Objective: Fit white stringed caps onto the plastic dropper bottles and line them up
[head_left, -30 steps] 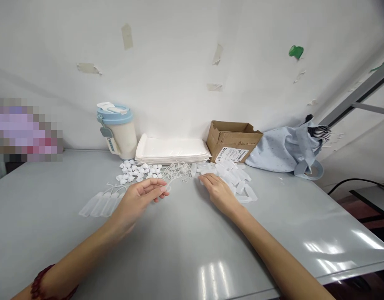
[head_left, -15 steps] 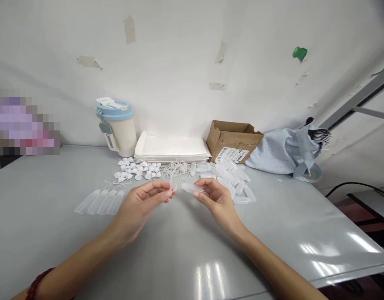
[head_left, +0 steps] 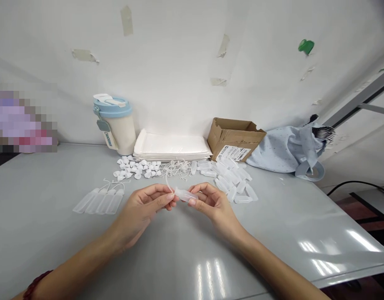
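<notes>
Between finger and thumb, my left hand (head_left: 151, 206) pinches a thin white plastic tube (head_left: 168, 183), which curves upward from the fingertips. My right hand (head_left: 212, 204) grips a small translucent plastic bottle (head_left: 187, 195) lying sideways, its neck pointing left. That neck meets my left fingertips at the tube's end; whether the tube sits inside it is hidden by the fingers. Left of my hands, several bottles with tubes in their necks (head_left: 99, 201) lie in a row. Beyond my right hand is a heap of loose translucent bottles (head_left: 231, 175).
Behind my hands lie white caps (head_left: 137, 167) and a tangle of thin tubes (head_left: 177, 168). Along the wall stand a tumbler (head_left: 116, 125) with a blue lid, a stack of white envelopes (head_left: 171, 143), a cardboard box (head_left: 235, 137) and a light blue cloth bag (head_left: 279, 148). The grey table (head_left: 160, 258) carries everything.
My right hand has brought the bottle left, so its neck now meets the left fingertips. The gap between bottle and tube has closed. The view has shifted slightly.
</notes>
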`<state>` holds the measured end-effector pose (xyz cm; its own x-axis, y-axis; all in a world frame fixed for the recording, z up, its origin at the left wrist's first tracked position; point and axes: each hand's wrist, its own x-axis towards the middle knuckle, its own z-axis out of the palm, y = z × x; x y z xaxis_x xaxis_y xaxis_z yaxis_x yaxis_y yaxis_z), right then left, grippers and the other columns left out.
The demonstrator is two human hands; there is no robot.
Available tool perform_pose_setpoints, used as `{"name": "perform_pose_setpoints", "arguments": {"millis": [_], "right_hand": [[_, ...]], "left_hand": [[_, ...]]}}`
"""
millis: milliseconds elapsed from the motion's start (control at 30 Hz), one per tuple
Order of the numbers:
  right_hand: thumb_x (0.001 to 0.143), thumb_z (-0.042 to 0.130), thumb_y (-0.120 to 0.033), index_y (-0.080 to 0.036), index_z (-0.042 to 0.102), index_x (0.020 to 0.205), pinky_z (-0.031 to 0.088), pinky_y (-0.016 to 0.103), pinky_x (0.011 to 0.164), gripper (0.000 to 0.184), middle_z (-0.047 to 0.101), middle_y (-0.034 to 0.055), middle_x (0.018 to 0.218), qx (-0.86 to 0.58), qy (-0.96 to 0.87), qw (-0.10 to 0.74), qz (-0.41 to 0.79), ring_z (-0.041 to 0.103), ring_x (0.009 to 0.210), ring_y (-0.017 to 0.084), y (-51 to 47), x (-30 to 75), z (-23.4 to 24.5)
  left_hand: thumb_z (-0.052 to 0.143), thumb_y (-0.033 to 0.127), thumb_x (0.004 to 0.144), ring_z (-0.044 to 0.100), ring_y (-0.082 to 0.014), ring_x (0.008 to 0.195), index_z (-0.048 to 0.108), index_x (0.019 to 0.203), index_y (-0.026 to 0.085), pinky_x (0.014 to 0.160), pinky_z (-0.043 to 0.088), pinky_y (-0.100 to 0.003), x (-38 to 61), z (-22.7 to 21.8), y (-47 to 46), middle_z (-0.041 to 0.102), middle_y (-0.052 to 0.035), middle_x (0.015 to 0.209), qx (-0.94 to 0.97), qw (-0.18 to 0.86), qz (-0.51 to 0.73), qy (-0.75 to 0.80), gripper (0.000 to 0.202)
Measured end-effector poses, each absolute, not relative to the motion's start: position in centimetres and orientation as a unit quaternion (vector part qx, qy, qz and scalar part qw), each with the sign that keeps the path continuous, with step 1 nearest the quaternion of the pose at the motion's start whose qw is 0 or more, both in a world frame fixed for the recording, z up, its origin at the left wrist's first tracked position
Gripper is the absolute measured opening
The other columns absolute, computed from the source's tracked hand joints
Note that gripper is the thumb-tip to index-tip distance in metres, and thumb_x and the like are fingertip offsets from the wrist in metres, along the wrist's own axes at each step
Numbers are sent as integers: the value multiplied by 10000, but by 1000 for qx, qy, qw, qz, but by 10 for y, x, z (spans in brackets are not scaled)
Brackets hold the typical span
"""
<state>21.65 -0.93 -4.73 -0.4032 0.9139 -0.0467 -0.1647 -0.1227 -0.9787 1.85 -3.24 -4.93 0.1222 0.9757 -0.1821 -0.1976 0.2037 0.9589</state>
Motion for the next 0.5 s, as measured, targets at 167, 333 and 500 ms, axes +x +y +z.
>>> {"name": "perform_pose_setpoints", "arguments": {"millis": [167, 333, 500], "right_hand": [[721, 771, -348, -202, 587, 867, 466, 283, 720, 277, 661, 13, 863, -357, -520, 398, 666, 625, 792, 144, -11, 216, -48], [745, 754, -329, -196, 566, 919, 467, 271, 697, 289, 680, 15, 821, -350, -527, 378, 676, 647, 791, 143, -15, 213, -51], [759, 742, -313, -215, 515, 1008, 497, 336, 814, 350, 679, 29, 925, -329, -544, 372, 677, 676, 884, 172, -19, 209, -55]], "left_hand": [[705, 393, 775, 551, -140, 708, 685, 765, 219, 705, 478, -271, 18, -48, -33, 610, 2, 727, 454, 600, 462, 470, 176], [718, 404, 761, 525, -124, 703, 705, 842, 250, 714, 461, -255, 17, -51, -33, 600, 18, 733, 451, 588, 456, 494, 175], [692, 438, 771, 581, -180, 749, 733, 944, 232, 778, 488, -332, 19, -51, -34, 658, -23, 751, 471, 583, 441, 494, 272]]}}
